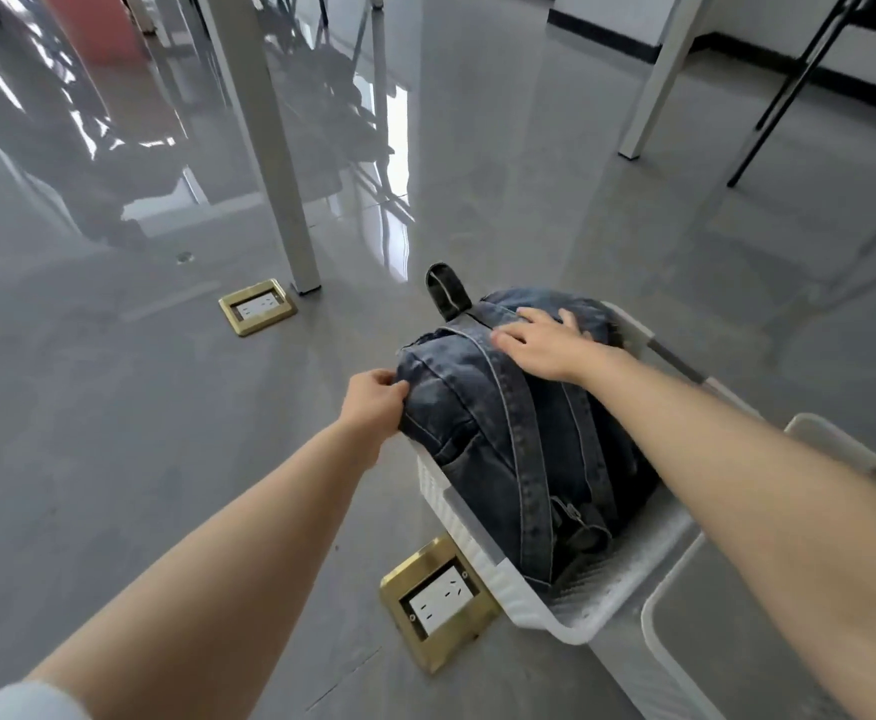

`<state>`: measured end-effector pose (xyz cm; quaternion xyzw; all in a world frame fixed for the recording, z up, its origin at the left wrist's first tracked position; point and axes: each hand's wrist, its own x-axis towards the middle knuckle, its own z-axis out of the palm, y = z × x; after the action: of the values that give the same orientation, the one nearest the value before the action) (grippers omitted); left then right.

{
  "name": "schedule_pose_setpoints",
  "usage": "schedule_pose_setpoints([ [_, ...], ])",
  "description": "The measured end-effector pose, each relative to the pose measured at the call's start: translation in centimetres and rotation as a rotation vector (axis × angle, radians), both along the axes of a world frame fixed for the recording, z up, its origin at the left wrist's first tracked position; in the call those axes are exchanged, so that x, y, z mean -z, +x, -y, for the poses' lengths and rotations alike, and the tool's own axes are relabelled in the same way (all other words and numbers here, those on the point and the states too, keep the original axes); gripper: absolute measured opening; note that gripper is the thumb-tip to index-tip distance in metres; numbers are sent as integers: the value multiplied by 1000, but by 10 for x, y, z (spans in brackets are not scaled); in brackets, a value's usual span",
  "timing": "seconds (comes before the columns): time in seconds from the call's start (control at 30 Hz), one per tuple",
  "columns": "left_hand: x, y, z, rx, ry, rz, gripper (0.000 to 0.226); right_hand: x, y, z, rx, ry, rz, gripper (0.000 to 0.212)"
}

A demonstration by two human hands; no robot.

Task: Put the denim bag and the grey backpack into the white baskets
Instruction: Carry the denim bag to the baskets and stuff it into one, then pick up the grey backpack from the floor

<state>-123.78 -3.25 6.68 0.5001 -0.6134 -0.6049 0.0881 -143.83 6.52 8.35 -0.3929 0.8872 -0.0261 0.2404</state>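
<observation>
Pressing my flat right hand (pixel 545 345) on the soft denim bag (pixel 508 433), my left hand (pixel 373 402) pinches its edge above the white basket (pixel 571 610).

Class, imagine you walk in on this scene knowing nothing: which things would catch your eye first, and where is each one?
First, the denim bag bulging out of a white basket at lower right, with the left hand gripping its near edge and the right hand pressing flat on top. Next, two brass floor sockets on the glossy grey floor, one beside the basket, one farther off by a white table leg.
</observation>
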Motion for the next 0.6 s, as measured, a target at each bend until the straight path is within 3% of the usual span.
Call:
schedule_pose_setpoints([
  [0.1, 16, 9, 12, 202, -173, 360, 26, 10, 7, 3, 89, 46, -52, 50],
  [0.2, 16, 20, 19, 350, -301, 591, 29, 9, 17, 11, 126, 101, -89, 47],
  [0.27, 10, 43, 26, 456, -182, 585, 32, 1, 26, 17, 161, 30, -107, 45],
  [0.4, -7, 119, 57, 474, 16, 542, 33, -14, 82, 27, 63, -450, -182, 41],
  [0.47, -13, 166, 74, 327, 49, 495, 30, -13, 132, 37, -79, -472, -32, 37],
  [0.6, -15, 252, 81, 120, 13, 469, 23, -4, 219, 56, -319, -322, 340, 32],
])
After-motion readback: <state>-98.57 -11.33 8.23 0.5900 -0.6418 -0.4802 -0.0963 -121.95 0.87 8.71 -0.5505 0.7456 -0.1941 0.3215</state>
